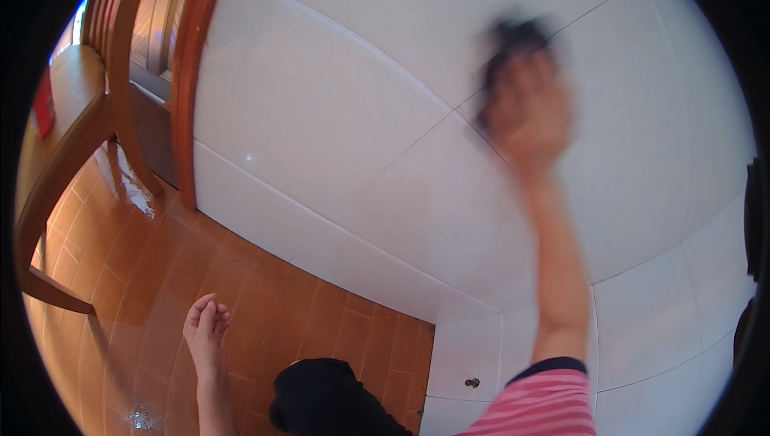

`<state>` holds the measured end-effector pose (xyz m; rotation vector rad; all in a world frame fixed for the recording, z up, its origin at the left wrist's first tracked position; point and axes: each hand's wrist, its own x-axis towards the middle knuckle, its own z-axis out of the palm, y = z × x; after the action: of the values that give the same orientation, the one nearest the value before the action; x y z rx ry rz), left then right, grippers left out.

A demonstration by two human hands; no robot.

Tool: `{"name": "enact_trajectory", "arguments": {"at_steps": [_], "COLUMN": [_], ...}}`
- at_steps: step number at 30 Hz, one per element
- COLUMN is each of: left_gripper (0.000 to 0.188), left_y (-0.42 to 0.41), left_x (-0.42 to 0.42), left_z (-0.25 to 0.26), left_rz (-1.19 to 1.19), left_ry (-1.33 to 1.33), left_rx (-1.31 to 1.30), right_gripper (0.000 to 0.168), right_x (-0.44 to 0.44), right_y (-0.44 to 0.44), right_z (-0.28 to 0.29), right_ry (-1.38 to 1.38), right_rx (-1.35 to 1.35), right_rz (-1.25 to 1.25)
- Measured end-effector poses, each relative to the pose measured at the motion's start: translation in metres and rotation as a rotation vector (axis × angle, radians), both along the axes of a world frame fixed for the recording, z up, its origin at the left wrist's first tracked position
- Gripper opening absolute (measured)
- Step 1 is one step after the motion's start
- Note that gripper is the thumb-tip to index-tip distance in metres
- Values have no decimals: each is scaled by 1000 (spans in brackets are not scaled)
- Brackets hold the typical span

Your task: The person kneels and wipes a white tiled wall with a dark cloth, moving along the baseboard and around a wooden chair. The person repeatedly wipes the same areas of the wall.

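My right hand (532,114) is raised against a white tiled wall (337,93), blurred by motion. Under its palm and fingers is a dark cloth (517,36), pressed flat near a crossing of tile joints. The blur hides the cloth's exact outline and how the fingers grip it. Low on the left, my left hand (206,318) hangs above the brown plank-pattern floor (289,309). Its fingers curl in towards the thumb, and nothing shows in it.
A wooden chair (66,129) stands at the left, with a red object (43,105) on its seat. Beside it a reddish-brown door frame (195,75) borders the wall. My dark-clothed leg (325,394) is below. A small metal fitting (472,382) sits low on the adjoining tiles.
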<state>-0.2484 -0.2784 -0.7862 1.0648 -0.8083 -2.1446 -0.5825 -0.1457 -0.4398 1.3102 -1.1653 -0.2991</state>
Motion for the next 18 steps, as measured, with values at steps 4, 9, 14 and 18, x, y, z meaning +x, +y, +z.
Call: {"name": "enact_trajectory", "arguments": {"at_steps": [4,9,14,18], "left_gripper": [14,15,17,16], "left_y": [0,-7,-19,-13], "left_x": [5,0,12,-2], "left_z": [-1,21,3,-1], "left_rz": [-30,36,61,-40], "left_ry": [40,65,-14,62], "left_rx": [-4,-35,3,56], "right_gripper": [31,18,27,51], "right_x": [9,-18,49,40], "right_y": [60,145,56,68], "right_z": [-275,-389,-151,48], "right_ry": [-973,-890,-478,-197], "right_rx": [625,1311,444,-342], "right_rz": [8,-165,7,-59]}}
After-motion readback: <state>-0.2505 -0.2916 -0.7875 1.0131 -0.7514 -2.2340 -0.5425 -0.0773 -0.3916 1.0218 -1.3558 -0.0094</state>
